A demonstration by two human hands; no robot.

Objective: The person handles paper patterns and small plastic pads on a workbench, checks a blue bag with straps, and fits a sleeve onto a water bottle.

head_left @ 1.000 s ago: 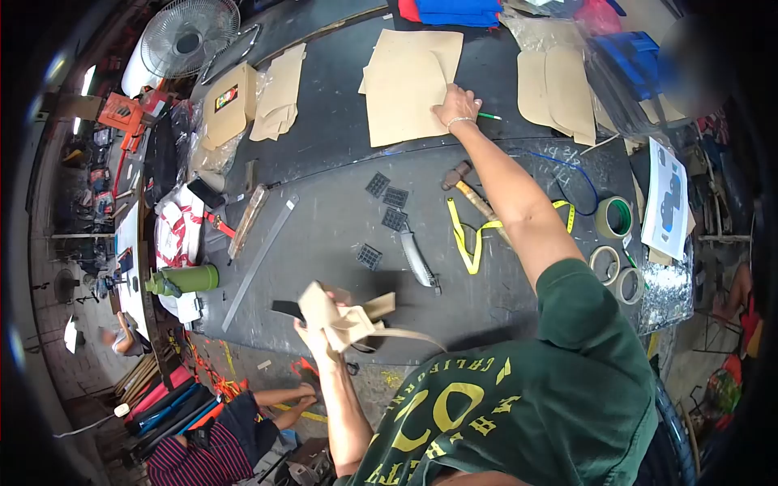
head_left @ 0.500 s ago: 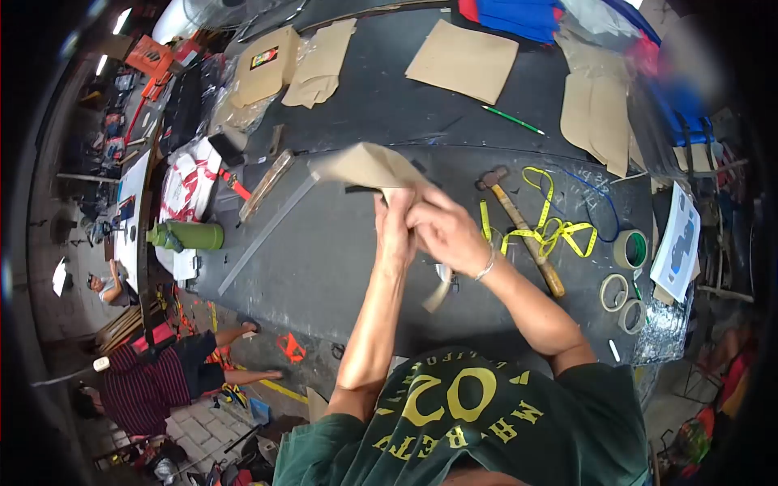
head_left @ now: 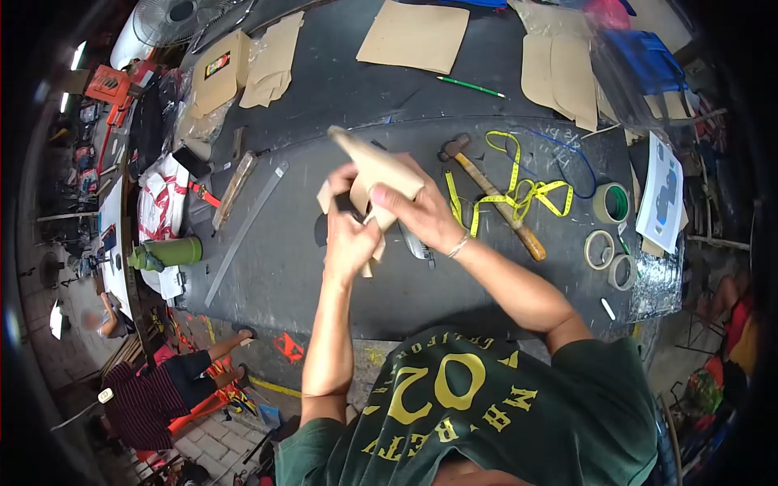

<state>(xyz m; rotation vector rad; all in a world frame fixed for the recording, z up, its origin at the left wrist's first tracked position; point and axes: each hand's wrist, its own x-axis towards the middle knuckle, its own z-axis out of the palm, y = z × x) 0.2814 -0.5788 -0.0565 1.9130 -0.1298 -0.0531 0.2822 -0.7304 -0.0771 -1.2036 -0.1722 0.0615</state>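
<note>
Both hands meet over the middle of the dark table, holding tan paper pieces [head_left: 387, 172]. My left hand [head_left: 350, 243] grips the lower part of the bundle, its fingers bent round folded tan strips. My right hand [head_left: 425, 212] holds the larger sheet from the right, thumb on top. A dark part shows beneath the bundle at its left. A grey-handled cutter [head_left: 416, 244] lies partly hidden under my right hand. Right of the hands are a hammer [head_left: 496, 197] and a yellow measuring tape [head_left: 519, 194].
Tan sheets [head_left: 413, 36] and a green pencil [head_left: 472, 87] lie at the back. A steel ruler [head_left: 247, 233] and green bottle [head_left: 166, 253] are left. Tape rolls [head_left: 610, 203] are right. A person in a striped shirt [head_left: 146, 409] is low on the left.
My right hand has come from the back sheets to the middle with a tan sheet, joining my left hand. Since half a second ago, the sheet has turned between both hands.
</note>
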